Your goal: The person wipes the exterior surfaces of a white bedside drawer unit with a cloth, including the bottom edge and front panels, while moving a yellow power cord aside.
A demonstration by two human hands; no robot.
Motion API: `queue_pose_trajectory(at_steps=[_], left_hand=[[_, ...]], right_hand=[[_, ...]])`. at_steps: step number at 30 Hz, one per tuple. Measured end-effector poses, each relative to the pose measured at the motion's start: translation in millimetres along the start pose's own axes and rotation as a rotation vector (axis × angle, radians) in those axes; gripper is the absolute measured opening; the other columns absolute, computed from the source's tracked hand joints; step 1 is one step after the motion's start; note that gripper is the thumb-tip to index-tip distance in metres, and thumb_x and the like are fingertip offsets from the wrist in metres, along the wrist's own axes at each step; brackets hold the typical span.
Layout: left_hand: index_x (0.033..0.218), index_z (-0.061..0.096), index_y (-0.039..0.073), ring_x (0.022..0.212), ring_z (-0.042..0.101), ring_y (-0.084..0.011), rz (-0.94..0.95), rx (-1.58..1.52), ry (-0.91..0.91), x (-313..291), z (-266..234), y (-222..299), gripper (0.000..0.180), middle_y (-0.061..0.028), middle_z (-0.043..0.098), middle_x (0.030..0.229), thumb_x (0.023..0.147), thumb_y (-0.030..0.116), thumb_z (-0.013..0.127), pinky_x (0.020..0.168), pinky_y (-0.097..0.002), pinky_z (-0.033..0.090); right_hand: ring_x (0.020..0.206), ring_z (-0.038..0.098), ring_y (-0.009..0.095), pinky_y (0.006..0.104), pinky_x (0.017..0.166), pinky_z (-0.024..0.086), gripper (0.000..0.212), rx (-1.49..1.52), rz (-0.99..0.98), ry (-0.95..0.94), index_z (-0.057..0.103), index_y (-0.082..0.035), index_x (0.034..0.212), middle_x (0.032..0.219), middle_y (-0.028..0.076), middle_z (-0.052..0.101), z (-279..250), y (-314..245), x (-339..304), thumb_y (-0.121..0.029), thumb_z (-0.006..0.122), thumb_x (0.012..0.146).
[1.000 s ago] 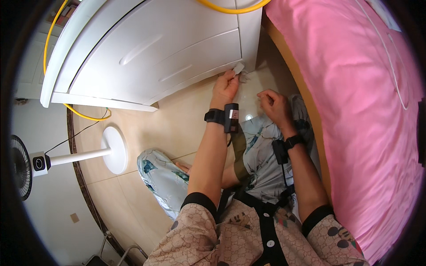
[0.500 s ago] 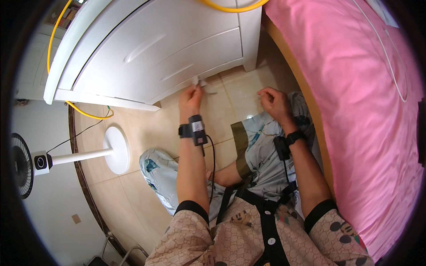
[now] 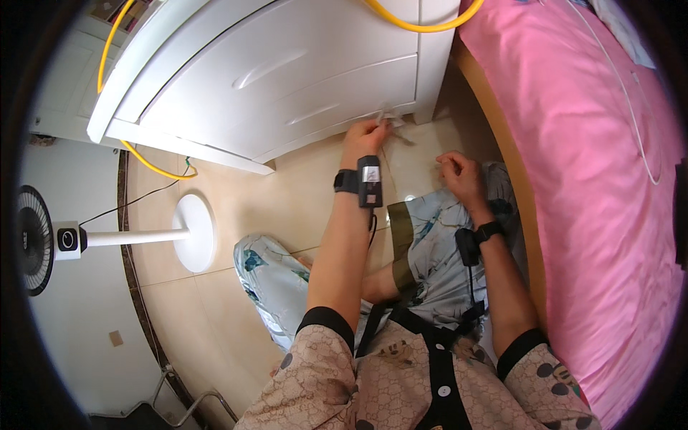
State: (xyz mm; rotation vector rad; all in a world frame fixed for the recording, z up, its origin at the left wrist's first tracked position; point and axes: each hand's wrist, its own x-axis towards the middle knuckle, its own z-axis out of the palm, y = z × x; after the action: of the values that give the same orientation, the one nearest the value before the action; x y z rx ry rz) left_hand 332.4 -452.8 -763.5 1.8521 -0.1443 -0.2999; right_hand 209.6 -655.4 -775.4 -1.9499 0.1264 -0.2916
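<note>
My left hand (image 3: 364, 140) is closed on a thin, whitish tissue (image 3: 390, 120), its loose ends blurred by motion. It is close to the lower front edge of a white chest of drawers (image 3: 287, 86), just above the tiled floor. Whether the tissue touches the chest or the floor, I cannot tell. My right hand (image 3: 464, 178) is loosely curled beside my bent leg, near the bed's wooden side, and nothing shows in its fingers. Each wrist wears a black strap with a small dark box and a cable.
A bed with a pink sheet (image 3: 573, 193) lies along the right, a white cord across it. At left stands a white fan with a round base (image 3: 195, 233). A yellow cable (image 3: 147, 166) hangs by the chest. A metal-legged item (image 3: 208, 401) sits at lower left.
My left hand has moved right along the chest's lower edge with the tissue in it. The right hand stays curled by my leg. The whole view has shifted somewhat.
</note>
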Motion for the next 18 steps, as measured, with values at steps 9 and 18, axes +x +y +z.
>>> queue_pose_trajectory(at_steps=[9, 18], left_hand=[[0.096, 0.062, -0.007, 0.084, 0.061, -0.0133, -0.125, -0.028, 0.317, -78, -153, -8, 0.030, -0.0107, 0.065, 0.088, 0.088, 0.021, 0.058, 0.075, -0.0197, 0.046], [0.079, 0.060, 0.001, 0.061, 0.043, -0.0074, 0.089, 0.005, 0.518, -76, -138, 1, 0.031, 0.0004, 0.052, 0.067, 0.090, 0.029, 0.053, 0.054, -0.0231, 0.033]], right_hand=[[0.060, 0.057, 0.013, 0.0263, 0.058, 0.044, 0.016, -0.012, 0.046, -0.019, 0.064, 0.000, 0.086, 0.065, 0.008, 0.060, 1, -9, 1, -0.011, 0.053, 0.083], [0.061, 0.055, 0.012, 0.0262, 0.057, 0.043, 0.017, -0.087, 0.032, -0.089, 0.063, 0.002, 0.086, 0.066, 0.008, 0.060, -1, -23, -1, -0.011, 0.052, 0.084]])
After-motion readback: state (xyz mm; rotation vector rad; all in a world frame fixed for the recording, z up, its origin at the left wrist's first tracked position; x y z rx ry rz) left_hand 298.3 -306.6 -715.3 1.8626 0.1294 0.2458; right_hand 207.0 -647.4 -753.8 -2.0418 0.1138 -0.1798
